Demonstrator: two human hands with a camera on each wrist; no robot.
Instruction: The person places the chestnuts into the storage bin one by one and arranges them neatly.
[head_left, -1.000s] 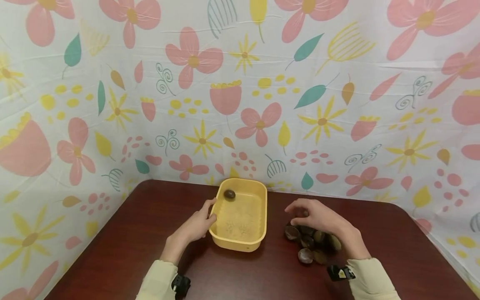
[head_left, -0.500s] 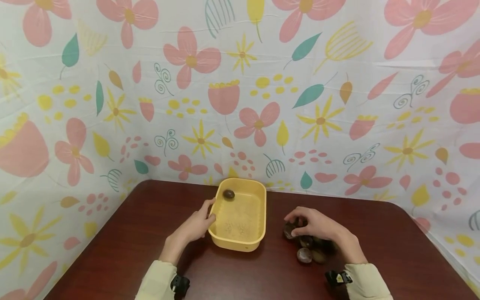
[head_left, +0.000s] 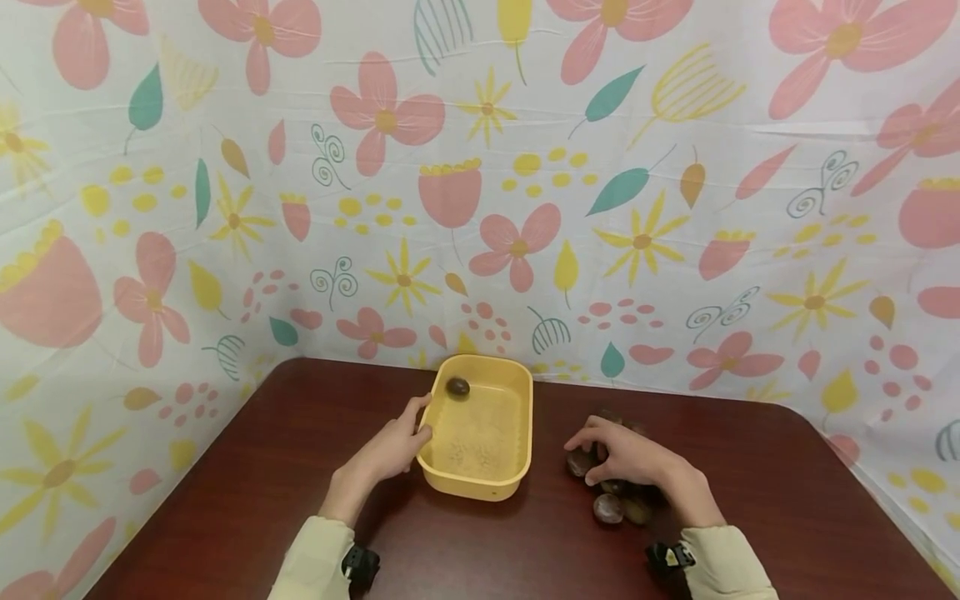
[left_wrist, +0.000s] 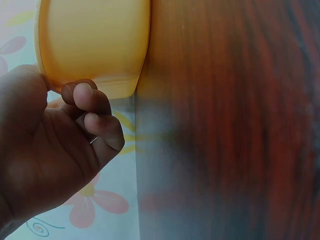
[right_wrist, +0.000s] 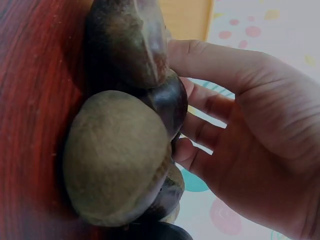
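Note:
My left hand [head_left: 388, 448] grips the left wall of a yellow plastic tub [head_left: 481, 490], thumb over the rim and fingers outside. One dark chestnut [head_left: 458, 387] lies in the tub's far left corner. To the right, my right hand [head_left: 636, 454] reaches over a pile of chestnuts [head_left: 608, 508], its index finger and thumb curled round a chestnut [head_left: 579, 462] on the pile's left side. From the right wrist, the thumb [right_wrist: 200, 57] shows against an upper chestnut [right_wrist: 127, 42], with other fingertips behind a glossy one. A large chestnut's pale base [right_wrist: 117, 157] faces that camera. My palm hides part of the pile.
Everything stands on a dark red-brown wooden table [head_left: 517, 550]. A white cloth [head_left: 480, 250] printed with flowers and leaves hangs behind and along the sides. The tub's far end is close to the cloth at the table's back edge.
My right hand has come down onto the chestnuts and shifted slightly left, its fingers now lower round the left side of the pile. The left hand and tub have stayed put.

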